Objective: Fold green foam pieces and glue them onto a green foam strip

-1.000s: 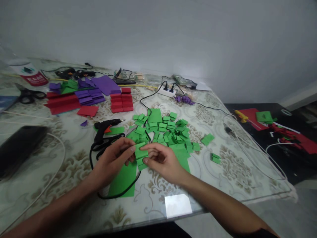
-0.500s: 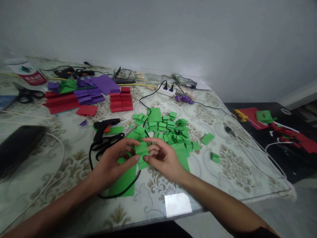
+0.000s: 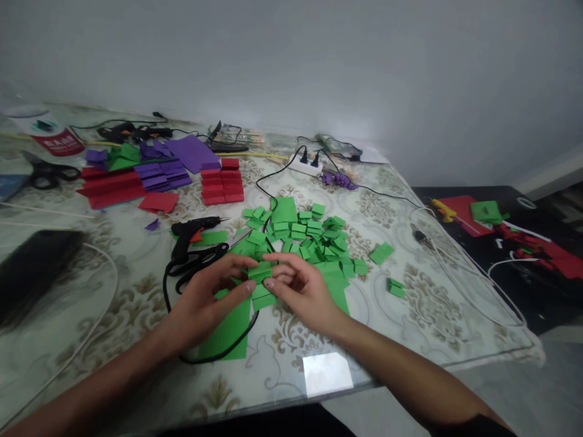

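Note:
My left hand (image 3: 204, 300) and my right hand (image 3: 303, 291) meet over the table, both pinching a folded strip of green paper (image 3: 260, 279) between thumbs and fingertips. The strip is bent into small pleats and hangs just above a larger green sheet (image 3: 228, 331). Right behind my hands lies a heap of several small folded green paper pieces (image 3: 303, 237). A black glue gun (image 3: 191, 233) and black scissors (image 3: 200, 260) lie just left of my left hand, with the gun's black cord (image 3: 214, 357) looping under the green sheet.
Red folded strips (image 3: 223, 185), purple paper (image 3: 166, 167) and a long red sheet (image 3: 112, 188) sit at the back left. A white power strip (image 3: 306, 165) is at the back. A black phone (image 3: 34, 267) lies left. A second black table (image 3: 523, 243) stands right.
Both hands have pressed the green strip's pleats closer together, so it looks shorter and more bunched. The hands stayed in about the same place on the table.

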